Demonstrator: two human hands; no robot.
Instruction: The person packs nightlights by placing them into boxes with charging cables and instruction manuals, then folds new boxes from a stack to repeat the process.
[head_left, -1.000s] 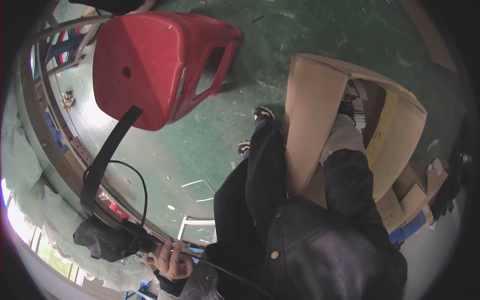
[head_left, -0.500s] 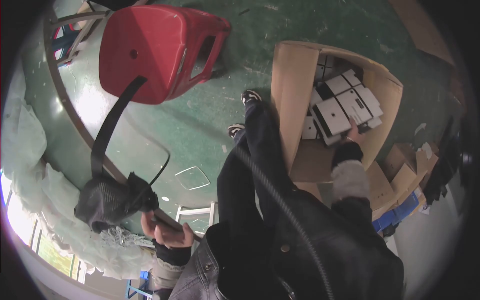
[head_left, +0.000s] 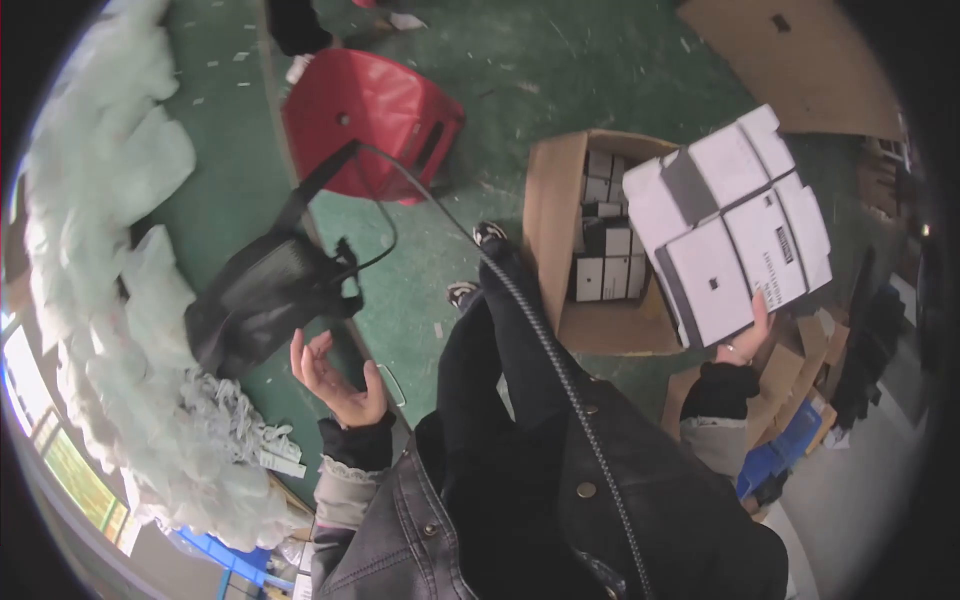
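Daylight from the window [head_left: 70, 460] at our lower left, our corners black, our fisheye edges bowed.

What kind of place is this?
Probably a workshop or packing room: there's a big open box with flat white cartons inside, a heap of plastic bags, and a red stool on a green floor.

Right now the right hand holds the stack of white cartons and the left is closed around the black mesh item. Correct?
Not quite: the left hand is open, fingers spread, near the black mesh item but not closed around it. The head view shows it. The right hand does hold the white cartons.
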